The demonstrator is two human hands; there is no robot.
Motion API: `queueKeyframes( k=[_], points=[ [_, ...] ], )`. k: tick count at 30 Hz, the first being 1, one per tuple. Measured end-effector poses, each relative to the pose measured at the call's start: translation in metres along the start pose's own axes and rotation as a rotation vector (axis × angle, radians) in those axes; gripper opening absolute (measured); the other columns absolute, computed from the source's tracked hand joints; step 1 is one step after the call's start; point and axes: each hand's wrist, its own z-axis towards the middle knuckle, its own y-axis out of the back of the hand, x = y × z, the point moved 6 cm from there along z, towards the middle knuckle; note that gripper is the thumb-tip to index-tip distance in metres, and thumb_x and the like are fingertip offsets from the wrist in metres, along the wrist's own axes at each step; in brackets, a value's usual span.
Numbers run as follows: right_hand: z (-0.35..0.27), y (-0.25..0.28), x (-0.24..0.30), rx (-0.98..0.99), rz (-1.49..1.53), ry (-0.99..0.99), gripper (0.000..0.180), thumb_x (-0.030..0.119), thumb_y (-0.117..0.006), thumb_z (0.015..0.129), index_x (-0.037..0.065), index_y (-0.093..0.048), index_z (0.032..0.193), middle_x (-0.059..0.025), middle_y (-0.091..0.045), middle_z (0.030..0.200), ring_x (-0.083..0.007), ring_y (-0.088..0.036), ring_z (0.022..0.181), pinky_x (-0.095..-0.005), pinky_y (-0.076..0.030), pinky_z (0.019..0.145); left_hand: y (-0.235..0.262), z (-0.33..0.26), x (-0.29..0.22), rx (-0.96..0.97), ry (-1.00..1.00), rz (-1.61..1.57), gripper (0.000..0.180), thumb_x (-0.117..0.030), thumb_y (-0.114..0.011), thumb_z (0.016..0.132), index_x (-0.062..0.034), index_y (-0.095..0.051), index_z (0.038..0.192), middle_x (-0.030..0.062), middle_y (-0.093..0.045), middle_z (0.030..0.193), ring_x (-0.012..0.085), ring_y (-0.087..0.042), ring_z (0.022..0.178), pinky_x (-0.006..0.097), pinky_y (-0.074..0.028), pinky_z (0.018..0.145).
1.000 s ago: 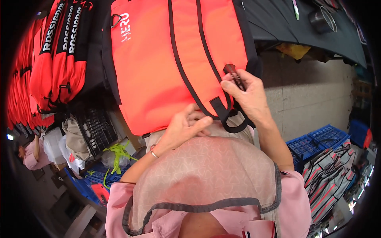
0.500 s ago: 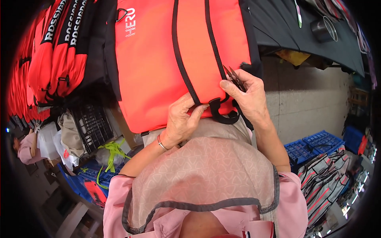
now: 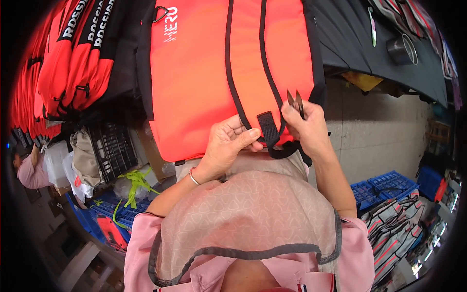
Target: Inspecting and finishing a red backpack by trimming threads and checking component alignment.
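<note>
A counter [image 3: 350, 46] with a dark cover is seen at the upper right, sloping away toward the rim of the view. The red bag [image 3: 189, 92], with black sides, is located at the centre; its upper part is cut off by the frame edge, and its lower edge is set against the beige apron [image 3: 233, 209] worn by the person. A pile of red bags [image 3: 53, 92] with black panels is noted at the upper left. Grey striped pieces [image 3: 394, 228] with red and black lines are heaped at the lower right, just beside a blue crate [image 3: 391, 185]. A black crate [image 3: 114, 151] is tilted below the pile.

The shoulder strap [image 3: 248, 73], red and edged in black, is laid lengthwise over the front of the red bag. Near its lower end its left edge is pinched by the left hand [image 3: 226, 146], with the thumb on top and the fingers curled. The right hand [image 3: 310, 129] is closed around a pair of dark snips, raised at the right side of the strap. On the counter a metal cup [image 3: 401, 51] is seen lying tilted. Black webbing [image 3: 267, 127] is attached at the strap's lower end and looped downward. The blades of the snips [image 3: 297, 103] are pointed upward and held slightly parted. A thin wristband [image 3: 193, 176] is worn on the left wrist.
</note>
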Motion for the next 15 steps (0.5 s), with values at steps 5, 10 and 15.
queueKeyframes(
  k=[5,10,15],
  points=[
    [-0.02,-0.001,-0.009,0.075,0.046,0.045,0.019,0.019,-0.076,0.087,0.004,-0.066,0.09,0.0088,-0.05,0.069,0.0001,-0.041,0.062,-0.0198,-0.032,0.054,-0.004,0.005,-0.007,-0.016,-0.252,0.178,0.026,-0.003,-0.063,0.095,0.0024,-0.062,0.12,0.0068,-0.07,0.101,0.0112,-0.067,0.082,0.025,-0.057,0.076],
    [-0.019,-0.001,-0.002,-0.013,0.002,0.117,0.024,0.017,-0.078,0.086,0.0,-0.067,0.098,0.0059,-0.057,0.075,-0.0016,-0.048,0.068,-0.0191,-0.039,0.061,-0.006,0.002,-0.022,-0.065,-0.512,0.556,0.026,-0.002,-0.062,0.095,0.0035,-0.061,0.12,0.0091,-0.07,0.101,0.0131,-0.067,0.086,0.026,-0.057,0.077],
    [-0.007,-0.002,0.019,-0.033,0.001,0.189,0.029,0.018,-0.077,0.087,-0.002,-0.065,0.104,0.0024,-0.061,0.081,-0.0038,-0.055,0.076,-0.0193,-0.045,0.069,-0.008,0.004,-0.017,-0.022,-0.36,0.281,0.025,-0.003,-0.062,0.095,0.0036,-0.062,0.119,0.0093,-0.07,0.102,0.0145,-0.068,0.085,0.028,-0.057,0.077]
  ],
)
